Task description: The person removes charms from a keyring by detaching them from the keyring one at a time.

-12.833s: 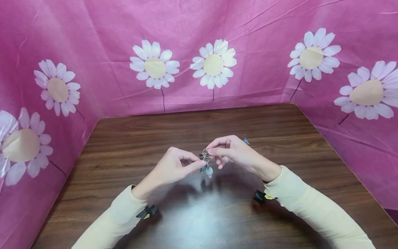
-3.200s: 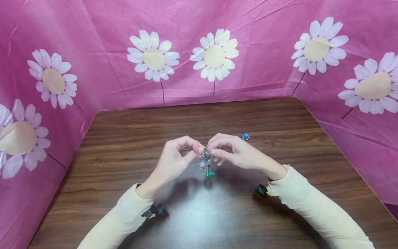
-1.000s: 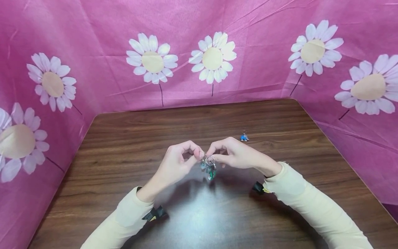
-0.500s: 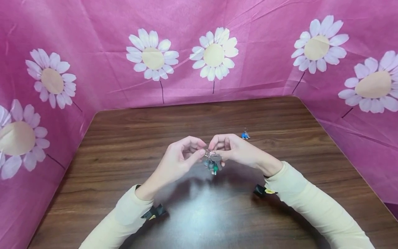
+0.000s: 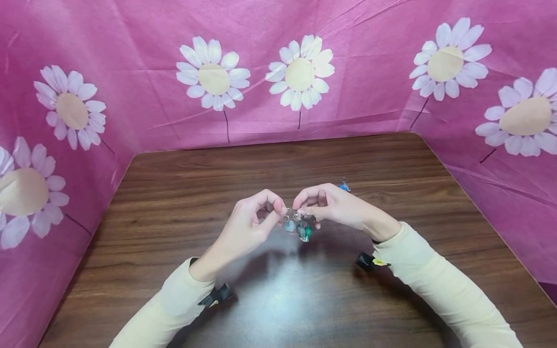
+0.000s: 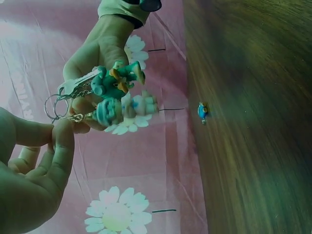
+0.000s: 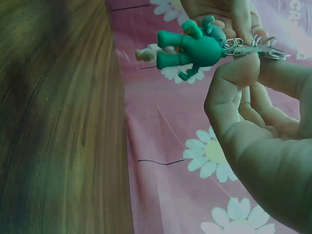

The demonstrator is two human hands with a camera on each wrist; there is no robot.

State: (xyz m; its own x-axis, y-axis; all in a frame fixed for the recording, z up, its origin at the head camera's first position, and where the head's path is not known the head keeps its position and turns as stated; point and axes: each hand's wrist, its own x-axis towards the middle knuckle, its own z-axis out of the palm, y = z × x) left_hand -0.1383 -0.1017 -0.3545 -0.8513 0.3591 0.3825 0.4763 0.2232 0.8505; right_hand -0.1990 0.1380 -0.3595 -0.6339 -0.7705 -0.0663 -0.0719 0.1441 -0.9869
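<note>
Pinching Rings Above Table

We find our left hand and right hand clamped on the key rings; figures dangle. Light, slippery wire: grip the rings, we judge. Beyond, a blue charm.

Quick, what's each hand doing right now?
Left hand: pinching the metal key rings.
Right hand: pinching the same rings, with small figure charms dangling.

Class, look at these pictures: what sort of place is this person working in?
Probably a screened-off tabletop work booth: a dark wooden table walled on three sides by pink daisy-print sheeting, with only small charm keyrings out.
</note>
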